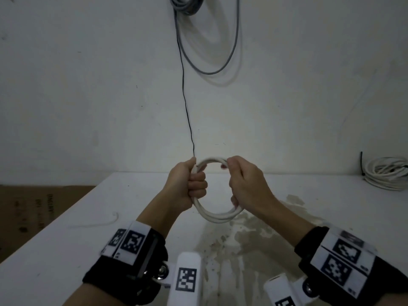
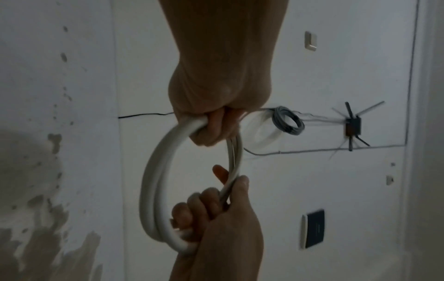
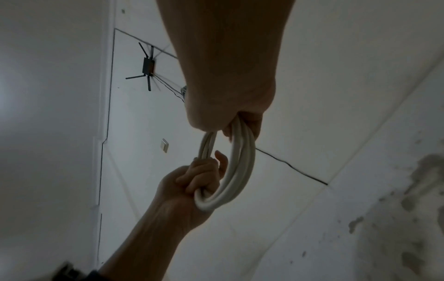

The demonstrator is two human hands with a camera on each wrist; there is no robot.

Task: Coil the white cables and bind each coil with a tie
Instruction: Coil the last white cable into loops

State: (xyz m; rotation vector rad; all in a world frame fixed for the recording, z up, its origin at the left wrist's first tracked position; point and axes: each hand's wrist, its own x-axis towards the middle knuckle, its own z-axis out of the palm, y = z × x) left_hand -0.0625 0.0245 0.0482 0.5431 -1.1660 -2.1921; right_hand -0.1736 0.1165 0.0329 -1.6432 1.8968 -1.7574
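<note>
A white cable coil [image 1: 215, 214] of several loops is held up above the white table [image 1: 66, 239]. My left hand [image 1: 191, 184] grips its left side in a fist. My right hand [image 1: 240, 182] grips the right side, fingers curled round the strands. The left wrist view shows the coil [image 2: 156, 182] running from my left hand [image 2: 216, 125] down to my right hand [image 2: 216, 213]. In the right wrist view the coil [image 3: 240, 171] hangs between my right hand [image 3: 242, 125] and my left hand [image 3: 199, 178]. No tie is visible on this coil.
A second white coil [image 1: 385, 173] with a black tie lies at the table's far right. A short white piece [image 1: 110, 219] lies on the table's left. A grey cable bundle [image 1: 187, 5] and a thin black wire [image 1: 185, 96] hang on the wall. A cardboard box [image 1: 33, 208] stands to the left.
</note>
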